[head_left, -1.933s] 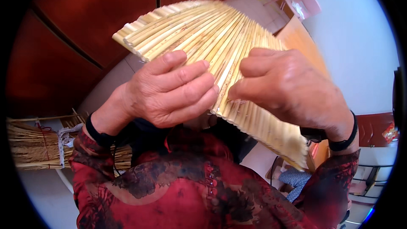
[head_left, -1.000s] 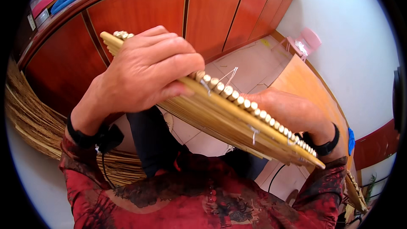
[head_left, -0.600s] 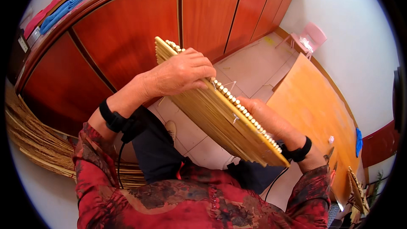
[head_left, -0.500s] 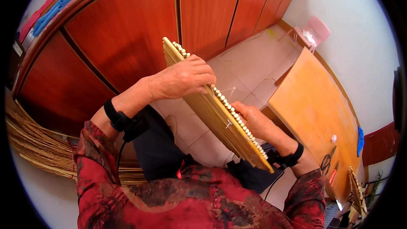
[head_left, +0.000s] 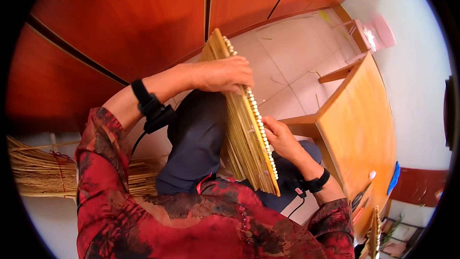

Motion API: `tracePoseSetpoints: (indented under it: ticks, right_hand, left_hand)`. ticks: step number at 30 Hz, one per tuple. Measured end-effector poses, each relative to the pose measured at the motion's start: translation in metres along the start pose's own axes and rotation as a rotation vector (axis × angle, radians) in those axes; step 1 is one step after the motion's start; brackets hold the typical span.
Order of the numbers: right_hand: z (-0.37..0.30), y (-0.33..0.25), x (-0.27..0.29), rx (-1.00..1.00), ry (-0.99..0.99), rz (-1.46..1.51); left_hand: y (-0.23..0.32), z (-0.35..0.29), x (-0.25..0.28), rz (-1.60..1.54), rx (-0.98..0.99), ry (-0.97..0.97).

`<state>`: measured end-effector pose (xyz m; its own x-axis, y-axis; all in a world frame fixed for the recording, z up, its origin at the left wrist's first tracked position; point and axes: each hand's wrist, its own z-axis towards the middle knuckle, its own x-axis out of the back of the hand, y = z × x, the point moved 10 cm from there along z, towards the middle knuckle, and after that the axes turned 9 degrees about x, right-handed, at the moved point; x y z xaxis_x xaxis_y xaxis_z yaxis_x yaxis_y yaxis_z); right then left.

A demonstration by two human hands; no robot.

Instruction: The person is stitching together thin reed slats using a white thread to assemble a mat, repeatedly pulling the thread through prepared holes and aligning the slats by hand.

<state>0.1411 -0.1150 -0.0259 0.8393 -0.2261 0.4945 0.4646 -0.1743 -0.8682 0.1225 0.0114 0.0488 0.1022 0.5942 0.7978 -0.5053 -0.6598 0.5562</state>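
Note:
A flat mat of straight yellow stalks (head_left: 249, 144), bound with thin white stitches, stands tilted over my lap. Its pale cut ends form a dotted row along the right edge. My left hand (head_left: 223, 73) is wrapped over the upper part of this mat, fingers bent around the edge with the cut ends. Lower on the same side, my right hand (head_left: 282, 136) is closed, its fingertips beside the row of cut ends. What those fingers pinch is hidden. A bit of fine thread shows by the edge between the two hands.
On the right stands a wooden table (head_left: 357, 110) with scissors (head_left: 360, 196) and a blue cloth (head_left: 394, 177). A pink chair (head_left: 382, 31) is by the wall. Red-brown cabinet panels (head_left: 134, 14) rise ahead. A tied bundle of long stalks (head_left: 38, 168) lies at left.
My view has shifted. The mat has turned steeper and shows more of its stalk face. My left hand still grips its upper part, and the right hand stays at its edge.

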Motion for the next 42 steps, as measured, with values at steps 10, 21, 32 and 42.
tracePoseSetpoints:
  ticks: [10, 21, 32, 42]
  right_hand:
    - [0.047, -0.015, 0.054, 0.118, 0.148, -0.144]
    - [0.084, -0.054, 0.037, 0.416, -0.018, -0.254]
    - [0.098, -0.058, 0.024, 0.500, -0.126, -0.172]
    - [0.095, -0.042, 0.017, 0.413, -0.205, 0.068]
  left_hand:
    - [-0.013, -0.012, 0.002, -0.102, 0.046, 0.115]
    - [-0.006, -0.038, 0.024, -0.009, 0.129, 0.238]
    - [-0.008, -0.036, 0.025, -0.039, 0.136, 0.241]
    - [-0.001, -0.040, 0.030, -0.044, 0.135, 0.267]
